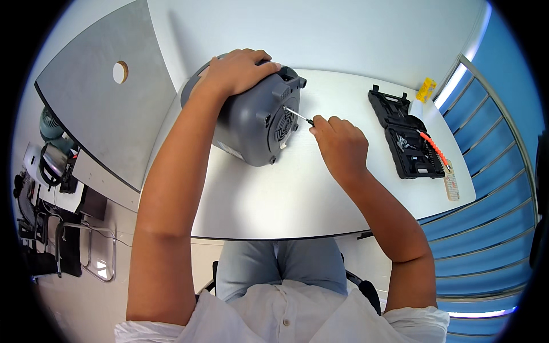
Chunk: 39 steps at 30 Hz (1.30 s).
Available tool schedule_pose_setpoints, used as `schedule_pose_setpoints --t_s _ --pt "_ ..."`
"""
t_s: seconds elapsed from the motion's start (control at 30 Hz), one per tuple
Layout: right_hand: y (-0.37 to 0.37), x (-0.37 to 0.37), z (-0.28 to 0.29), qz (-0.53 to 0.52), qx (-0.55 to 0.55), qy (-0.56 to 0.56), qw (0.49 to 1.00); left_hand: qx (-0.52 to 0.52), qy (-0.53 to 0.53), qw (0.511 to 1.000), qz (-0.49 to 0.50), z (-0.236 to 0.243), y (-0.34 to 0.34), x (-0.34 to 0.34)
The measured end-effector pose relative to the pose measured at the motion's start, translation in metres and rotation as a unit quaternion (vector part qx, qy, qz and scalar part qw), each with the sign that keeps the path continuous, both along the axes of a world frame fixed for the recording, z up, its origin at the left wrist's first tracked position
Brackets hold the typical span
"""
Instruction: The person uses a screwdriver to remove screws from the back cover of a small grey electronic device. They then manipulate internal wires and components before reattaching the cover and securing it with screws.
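Note:
A dark grey rounded appliance lies on its side on the white table, its base turned to the right. Round vent slots and several small feet show on that base. My left hand grips the appliance from above, fingers spread over its upper side. In my right hand is a screwdriver, its dark handle mostly hidden by my closed fingers. The thin metal shaft points up and left, and its tip meets the base near the vent. Whether a screw sits under the tip is too small to tell.
An open black tool case with bits lies at the right, an orange flexible shaft across it. Nearby are a yellow package and a pale strip-like object. A grey panel borders the left; metal railing the right.

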State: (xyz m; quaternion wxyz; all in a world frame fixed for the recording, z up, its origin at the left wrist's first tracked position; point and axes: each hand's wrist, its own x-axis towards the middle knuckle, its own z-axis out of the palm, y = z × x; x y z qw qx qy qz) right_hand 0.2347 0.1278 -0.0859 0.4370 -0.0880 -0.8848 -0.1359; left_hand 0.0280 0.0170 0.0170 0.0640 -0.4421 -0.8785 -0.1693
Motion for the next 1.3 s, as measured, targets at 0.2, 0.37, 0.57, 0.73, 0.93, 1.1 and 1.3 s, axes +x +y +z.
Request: schedule_pose_setpoints --t_s 0.2,0.37,0.57,0.73,0.93,1.1,1.3 --pt "0.004 -0.007 -0.005 0.033 -0.009 0.027 0.999 0.000 0.016 1.000 -0.013 0.000 0.000 0.001" --pt "0.004 -0.003 0.023 0.104 -0.549 -0.141 0.817 -0.008 0.028 1.000 -0.005 -0.001 -0.001 0.002" --pt "0.023 -0.001 0.038 0.185 -0.761 -0.217 0.583 -0.012 0.028 0.999 -0.013 0.000 0.000 0.001" --pt "0.007 -0.001 0.006 0.149 -0.444 -0.078 0.880 -0.009 0.007 1.000 -0.013 0.003 0.002 0.004" --pt "-0.003 0.001 0.004 -0.009 -0.035 -0.010 0.999 -0.006 -0.001 1.000 -0.001 0.001 0.001 -0.001" --pt "0.006 -0.003 0.000 0.021 -0.040 -0.006 0.999 -0.015 0.026 1.000 -0.005 0.004 -0.001 0.010" --pt "0.019 -0.001 0.043 0.147 -0.702 -0.219 0.661 -0.016 0.050 0.999 -0.001 -0.001 -0.001 0.007"
